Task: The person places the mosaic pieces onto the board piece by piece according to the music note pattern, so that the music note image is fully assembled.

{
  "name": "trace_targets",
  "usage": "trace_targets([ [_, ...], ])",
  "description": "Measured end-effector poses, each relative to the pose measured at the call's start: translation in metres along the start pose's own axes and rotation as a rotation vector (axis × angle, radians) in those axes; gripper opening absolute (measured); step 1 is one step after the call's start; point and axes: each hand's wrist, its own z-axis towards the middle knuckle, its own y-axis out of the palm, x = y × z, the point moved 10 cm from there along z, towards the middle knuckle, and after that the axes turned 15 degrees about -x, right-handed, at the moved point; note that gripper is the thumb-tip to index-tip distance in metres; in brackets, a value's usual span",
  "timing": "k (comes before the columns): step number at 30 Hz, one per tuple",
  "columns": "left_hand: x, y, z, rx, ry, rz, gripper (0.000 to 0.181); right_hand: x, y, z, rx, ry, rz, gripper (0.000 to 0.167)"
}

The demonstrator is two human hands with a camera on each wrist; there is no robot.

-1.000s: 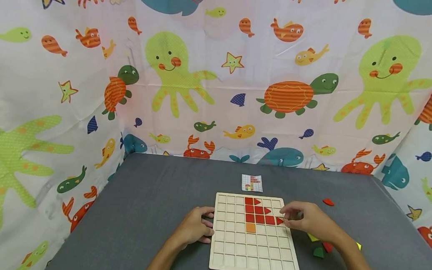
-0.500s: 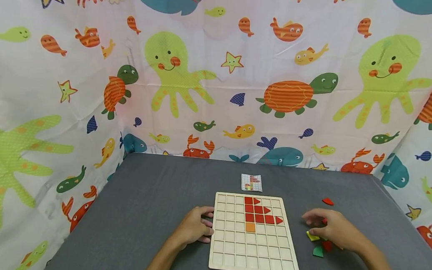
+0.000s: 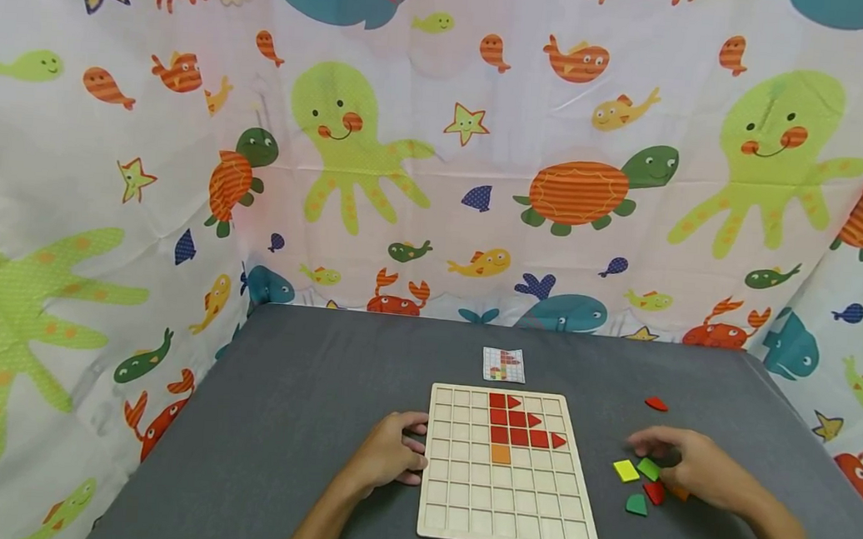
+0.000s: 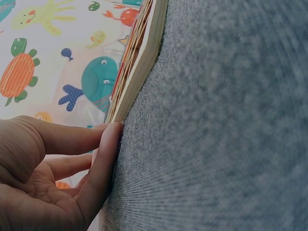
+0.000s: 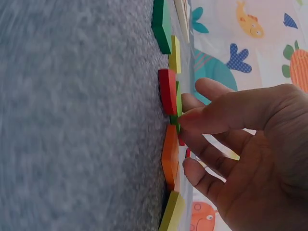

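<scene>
A light wooden grid board (image 3: 471, 498) lies on the grey cloth, with several red squares and triangles and one orange square (image 3: 500, 454) in its cells. My left hand (image 3: 386, 453) holds the board's left edge, its fingertips against the rim. To the right, my right hand (image 3: 703, 468) hovers low over loose pieces, fingers bent and apart. Beneath or beside it lie a light green piece (image 3: 648, 468), a red piece (image 3: 654, 492), an orange piece (image 5: 170, 156) and a yellow piece (image 3: 625, 471). The right wrist view shows the thumb close by the light green piece; nothing is visibly pinched.
Behind the board lies a small printed card (image 3: 503, 365) with a coloured grid pattern. A dark green piece (image 3: 636, 504) sits nearest the board's right side, and a lone red piece (image 3: 657, 404) farther back. A patterned curtain (image 3: 440, 153) hangs around the table.
My right hand has left the red triangle at the board's right edge and moved right to the loose pieces, uncovering the yellow and light green ones. My left hand stays put.
</scene>
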Motion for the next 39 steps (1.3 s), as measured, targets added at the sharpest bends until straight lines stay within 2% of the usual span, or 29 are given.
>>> trace_targets([
  [3,-0.001,-0.001,0.000,0.002,0.002,0.002,0.068,0.005,-0.002,-0.002,0.003,0.023,-0.006,0.047],
  [9,-0.002,-0.001,0.001,0.005,-0.004,0.000,0.068,0.015,-0.007,-0.004,0.033,0.133,-0.031,0.044],
  [13,0.000,-0.001,0.002,0.005,0.003,0.007,0.068,0.019,-0.009,-0.005,0.049,0.171,-0.054,0.041],
  [18,0.002,-0.002,0.003,0.005,0.007,0.018,0.068,0.018,-0.009,-0.007,0.053,0.167,-0.088,0.033],
  [24,-0.001,-0.001,0.000,0.007,-0.004,0.016,0.067,0.014,-0.007,-0.009,0.064,0.118,-0.132,0.021],
  [31,-0.001,-0.001,0.000,0.011,-0.009,0.008,0.067,0.014,-0.009,-0.010,0.086,0.109,-0.160,0.023],
  [39,-0.003,-0.001,0.001,0.009,-0.011,0.001,0.067,0.002,-0.005,-0.003,0.073,0.130,-0.108,0.028],
])
